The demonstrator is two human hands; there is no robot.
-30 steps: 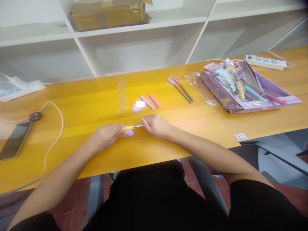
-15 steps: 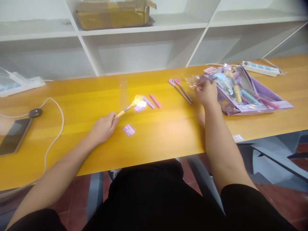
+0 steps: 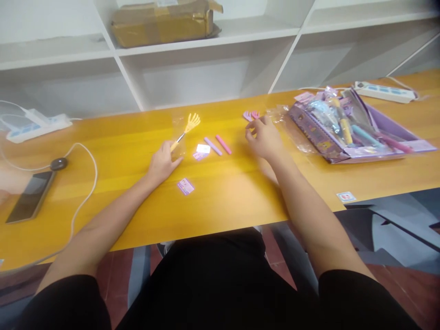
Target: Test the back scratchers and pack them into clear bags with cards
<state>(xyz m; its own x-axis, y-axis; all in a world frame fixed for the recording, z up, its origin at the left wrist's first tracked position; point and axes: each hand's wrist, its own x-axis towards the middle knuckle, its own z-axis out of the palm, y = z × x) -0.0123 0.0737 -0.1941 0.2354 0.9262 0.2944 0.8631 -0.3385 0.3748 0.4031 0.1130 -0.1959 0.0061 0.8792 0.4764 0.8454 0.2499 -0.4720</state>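
My left hand (image 3: 163,162) is around the yellow handle of a back scratcher (image 3: 192,122), its claw pointing away from me and its thumb held out to the side. My right hand (image 3: 266,140) hovers over the table with its fingers curved and apart. Just beyond its fingertips show the claws of a purple back scratcher (image 3: 247,116) and a pink back scratcher (image 3: 255,114); their shafts are hidden behind that hand. Between my hands lie a purple tube (image 3: 213,146), a pink tube (image 3: 223,144) and small cards (image 3: 200,156). Closer to me is another purple card (image 3: 186,186).
On the right stands a purple display box (image 3: 330,149) with several bagged items, clear wrappers (image 3: 302,140) beside it. A phone (image 3: 30,197), a cable (image 3: 92,174) and a power strip (image 3: 39,128) occupy the left. White shelves (image 3: 206,43) rise behind, with a cardboard box (image 3: 163,25).
My right hand left the yellow back scratcher, reached the display box's edge, then came back left towards the purple and pink back scratchers. My left hand carried the yellow one away from me.
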